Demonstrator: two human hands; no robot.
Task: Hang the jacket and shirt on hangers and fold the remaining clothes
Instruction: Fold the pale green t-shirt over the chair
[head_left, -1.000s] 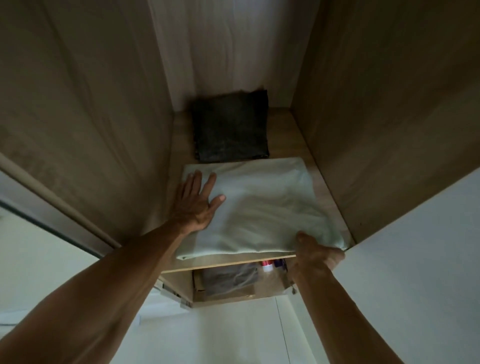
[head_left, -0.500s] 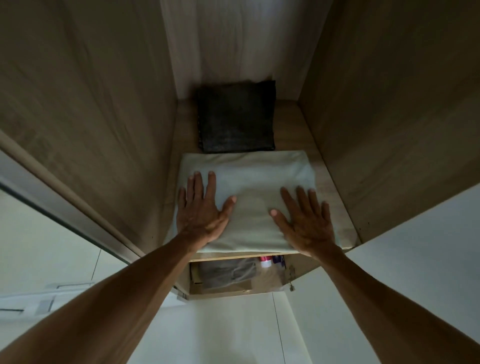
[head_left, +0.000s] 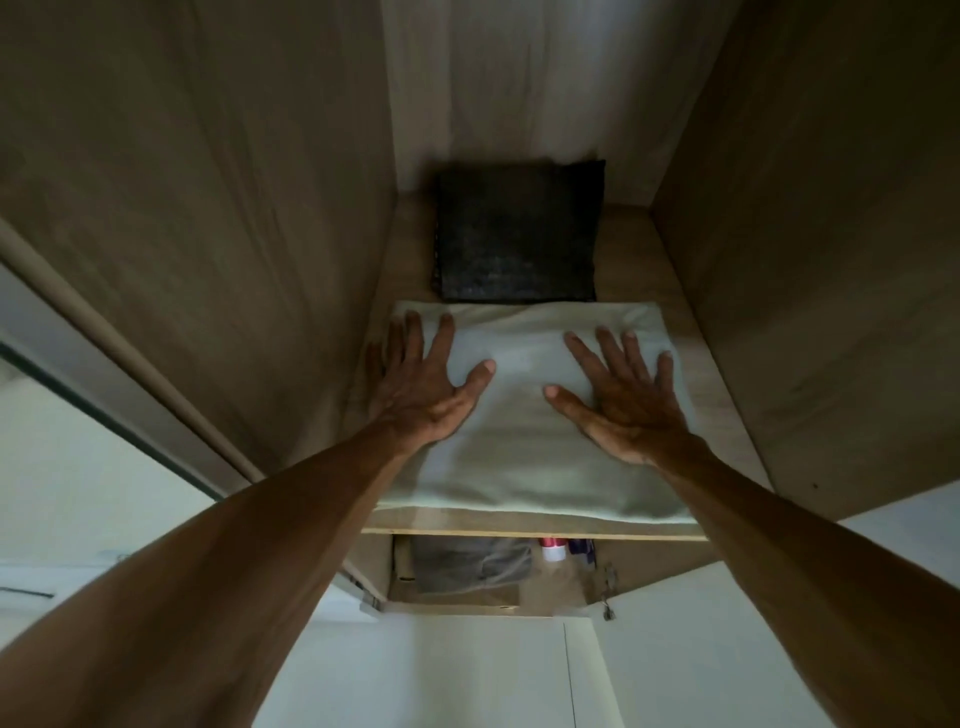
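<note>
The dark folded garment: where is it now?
Head view: the dark folded garment lies centre-back on the wardrobe shelf, just behind the pale folded garment.

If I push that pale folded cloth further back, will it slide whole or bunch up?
Likely floppy: the pale folded cloth shows soft creases. Under the flat left hand and right hand it should slide on the smooth shelf, but may bunch against the dark cloth.

A pale green cloth (head_left: 535, 447) is seen before a dark grey speckled cloth (head_left: 517, 234) on a light wood-grain shelf (head_left: 691, 374), with a red-capped white bottle (head_left: 554, 549) below.
</note>
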